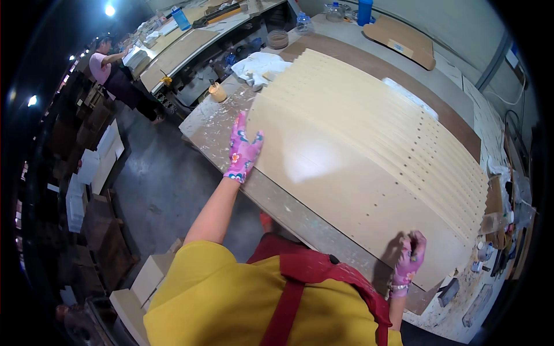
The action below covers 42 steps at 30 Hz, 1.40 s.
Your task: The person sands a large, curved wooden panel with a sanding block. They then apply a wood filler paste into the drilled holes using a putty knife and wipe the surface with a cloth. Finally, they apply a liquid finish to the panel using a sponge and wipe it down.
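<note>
A stack of long cream boards (311, 144) lies fanned in steps across the workbench (300, 210), its front board broad and flat. Rows of small dark holes run over the boards toward the right. My left hand (243, 151), in a pink flowered glove, rests at the left end of the front board with its fingers stretched and apart. Over the front board's right part is my right hand (410, 259), also gloved in pink. Its fingers are curled together, and whatever may be between them is too small to name.
Beyond the left end stand an orange-topped pot (217, 92) and a white cloth (259, 69). A brown cardboard sheet (399, 41) and a blue bottle (365, 11) are at the back. Tools (449, 292) lie at right. Another person (115, 75) works far left.
</note>
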Motion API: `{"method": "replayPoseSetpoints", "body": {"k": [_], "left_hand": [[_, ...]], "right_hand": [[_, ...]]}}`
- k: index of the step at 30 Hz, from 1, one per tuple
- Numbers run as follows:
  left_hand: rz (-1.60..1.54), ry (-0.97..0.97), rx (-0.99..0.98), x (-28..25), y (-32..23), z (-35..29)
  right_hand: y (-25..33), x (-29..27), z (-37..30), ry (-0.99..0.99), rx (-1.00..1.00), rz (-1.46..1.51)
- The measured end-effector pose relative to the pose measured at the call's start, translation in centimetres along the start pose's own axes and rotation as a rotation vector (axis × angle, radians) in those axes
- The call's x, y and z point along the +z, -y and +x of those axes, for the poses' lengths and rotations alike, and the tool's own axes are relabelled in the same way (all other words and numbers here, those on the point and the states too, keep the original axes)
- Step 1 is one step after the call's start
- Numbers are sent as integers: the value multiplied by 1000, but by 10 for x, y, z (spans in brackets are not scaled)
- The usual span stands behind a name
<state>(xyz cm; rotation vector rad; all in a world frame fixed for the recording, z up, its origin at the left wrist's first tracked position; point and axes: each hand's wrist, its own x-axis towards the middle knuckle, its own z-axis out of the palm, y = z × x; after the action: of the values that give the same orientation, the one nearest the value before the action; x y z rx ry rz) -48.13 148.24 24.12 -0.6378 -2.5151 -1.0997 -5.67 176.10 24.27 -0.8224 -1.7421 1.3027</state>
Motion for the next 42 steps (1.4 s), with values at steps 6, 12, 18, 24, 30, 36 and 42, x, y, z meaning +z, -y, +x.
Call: {"method": "replayPoseSetpoints", "body": {"k": [6,12,18,24,30,36,42], "left_hand": [[142,322,-2,-7,36,7],[-100,501,337,-67,90,56],[-374,32,-128,-135,199,163],[-540,246,-220,-130,242,231],[129,582,61,-100,215,275],[57,520,268,-85,236,280],[84,539,314,-93,219,286]], "right_hand": [[26,147,4,151,-19,13],[94,286,10,521,-116,-273],[156,393,90,864,-392,-462],[155,520,220,700,-713,-921],[139,614,240,931,-343,-1295],[99,641,244,1000,-366,-1371],[131,626,246,952,-288,-1336]]}}
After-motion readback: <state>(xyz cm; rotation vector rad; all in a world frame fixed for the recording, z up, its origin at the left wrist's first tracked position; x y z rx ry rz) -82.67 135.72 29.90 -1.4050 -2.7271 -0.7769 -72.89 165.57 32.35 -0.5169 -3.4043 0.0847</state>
